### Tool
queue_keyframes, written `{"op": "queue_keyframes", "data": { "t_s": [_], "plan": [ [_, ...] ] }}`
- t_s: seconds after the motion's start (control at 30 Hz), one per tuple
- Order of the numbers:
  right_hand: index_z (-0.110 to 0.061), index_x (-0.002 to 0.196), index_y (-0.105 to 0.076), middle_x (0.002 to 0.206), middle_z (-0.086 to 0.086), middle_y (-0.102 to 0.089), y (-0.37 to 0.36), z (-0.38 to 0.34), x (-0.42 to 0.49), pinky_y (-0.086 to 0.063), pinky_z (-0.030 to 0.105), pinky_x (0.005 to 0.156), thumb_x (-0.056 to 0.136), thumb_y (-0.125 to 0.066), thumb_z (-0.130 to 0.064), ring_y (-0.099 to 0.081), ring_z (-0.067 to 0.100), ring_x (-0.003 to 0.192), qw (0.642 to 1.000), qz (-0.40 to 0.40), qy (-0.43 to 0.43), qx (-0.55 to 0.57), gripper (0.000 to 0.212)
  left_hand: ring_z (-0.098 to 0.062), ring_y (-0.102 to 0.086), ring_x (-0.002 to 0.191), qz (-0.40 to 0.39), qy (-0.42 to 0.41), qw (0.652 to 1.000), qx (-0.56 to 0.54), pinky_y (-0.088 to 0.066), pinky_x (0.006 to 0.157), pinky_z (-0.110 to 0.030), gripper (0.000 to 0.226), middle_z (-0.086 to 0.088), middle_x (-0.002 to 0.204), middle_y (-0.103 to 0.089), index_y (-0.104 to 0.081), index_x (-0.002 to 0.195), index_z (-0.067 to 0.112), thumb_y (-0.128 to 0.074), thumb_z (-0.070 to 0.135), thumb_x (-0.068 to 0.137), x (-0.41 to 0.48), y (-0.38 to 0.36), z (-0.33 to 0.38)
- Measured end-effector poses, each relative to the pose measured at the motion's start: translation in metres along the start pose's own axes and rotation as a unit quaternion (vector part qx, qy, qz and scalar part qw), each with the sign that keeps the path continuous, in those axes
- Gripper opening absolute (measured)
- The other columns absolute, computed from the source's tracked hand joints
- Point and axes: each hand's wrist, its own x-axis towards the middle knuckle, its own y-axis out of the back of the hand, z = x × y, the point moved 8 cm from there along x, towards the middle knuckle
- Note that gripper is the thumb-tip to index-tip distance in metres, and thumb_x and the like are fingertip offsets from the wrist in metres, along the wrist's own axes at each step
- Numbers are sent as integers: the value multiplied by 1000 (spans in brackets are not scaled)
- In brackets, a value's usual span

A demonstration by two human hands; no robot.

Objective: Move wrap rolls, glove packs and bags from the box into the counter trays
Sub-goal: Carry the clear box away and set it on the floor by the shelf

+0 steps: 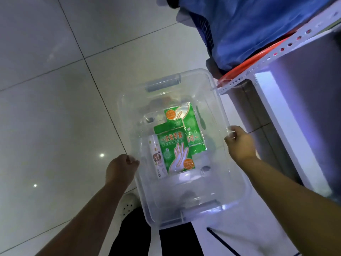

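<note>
A clear plastic box (238, 183) hangs above the tiled floor, held by both long rims. My left hand (121, 168) is closed on its left rim and my right hand (239, 143) on its right rim. On the box floor lies a green glove pack (174, 146) with a white hand print. A second green glove pack (191, 126) lies partly under it, toward the far end. A narrow white wrap roll box (157, 157) lies along the near pack's left side. Faint clear packaging shows at the box's far end.
A white perforated metal shelf rail (273, 58) runs at the upper right, touching the box's far right corner. On it sit a red-orange rim (245, 65) and blue cloth (258, 24). Glossy floor tiles (55, 108) spread to the left. My shoe (129, 204) shows below.
</note>
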Motion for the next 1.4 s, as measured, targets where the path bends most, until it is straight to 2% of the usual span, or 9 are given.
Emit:
{"op": "queue_keyframes", "data": {
  "t_s": [0.37, 0.6, 0.7, 0.8, 0.9, 1.13, 1.23, 1.33, 1.4],
  "plan": [
    [-13, 126, -54, 106, 14, -64, -41, 45, 91, -52, 47, 90, 93, -49, -8, -61, 33, 94, 1000, 21, 4, -3, 34, -30, -64, 79, 10, 37, 999, -34, -52, 76, -40, 19, -12, 84, -70, -65, 89, 7, -63, 24, 83, 45, -91, -1],
    [-13, 124, -56, 106, 16, -67, -47, 59, 102, -51, 40, 87, 93, -48, -11, -62, 33, 92, 999, 40, 13, -8, 32, -29, -64, 79, 1, 30, 999, -36, -53, 76, -42, 18, -11, 83, -68, -63, 93, 4, -61, 20, 84, 49, -112, 0],
    [-13, 125, -55, 113, 15, -66, -41, 60, 98, -51, 44, 91, 94, -47, -9, -62, 34, 98, 999, 43, 14, 3, 32, -27, -61, 83, 3, 25, 1000, -16, -47, 74, -33, 21, -9, 91, -65, -61, 101, 5, -60, 14, 82, 45, -112, 3],
    [-12, 121, -59, 120, 14, -62, -26, 60, 82, -49, 41, 93, 91, -49, -4, -60, 30, 101, 998, 51, 23, 18, 32, -26, -58, 97, 22, 9, 1000, 17, -42, 80, -31, 42, -10, 118, -59, -52, 121, 6, -62, 13, 81, 35, -102, 15],
    [-13, 116, -61, 119, 11, -61, 0, 63, 55, -50, 38, 89, 91, -50, -6, -60, 27, 97, 997, 65, 20, 30, 29, -23, -59, 104, 57, -68, 995, 45, -45, 85, -33, 48, -9, 128, -54, -49, 128, 11, -61, 14, 81, 16, -82, 49],
    [-17, 110, -64, 114, 5, -63, 105, 94, -33, -43, 23, 79, 90, -52, -9, -57, 13, 87, 986, 154, -9, 69, 24, -26, -64, 94, 64, -266, 958, 88, -47, 82, -32, 36, -7, 113, -65, -61, 112, 16, -65, 7, 77, -50, -46, 183],
    [-15, 104, -65, 108, 4, -63, 163, 109, -80, -44, 26, 79, 88, -53, -4, -58, 17, 85, 969, 233, -7, 79, 23, -28, -64, 92, 53, -347, 929, 117, -48, 76, -33, 34, -7, 107, -68, -63, 109, 16, -66, 7, 76, -91, -43, 239],
    [-7, 101, -66, 103, 9, -63, 219, 127, -130, -48, 33, 83, 86, -53, 1, -59, 27, 93, 938, 336, -14, 87, 22, -28, -63, 98, 7, -392, 910, 134, -47, 80, -35, 33, -6, 112, -67, -61, 112, 20, -63, 14, 79, -127, -49, 276],
    [-5, 100, -66, 102, 14, -62, 252, 145, -164, -41, 31, 86, 84, -52, 0, -53, 27, 98, 909, 409, -43, 63, 22, -27, -62, 99, -21, -415, 898, 146, -46, 81, -35, 33, -4, 116, -65, -60, 113, 21, -60, 16, 81, -149, -57, 293]
  ]
}}
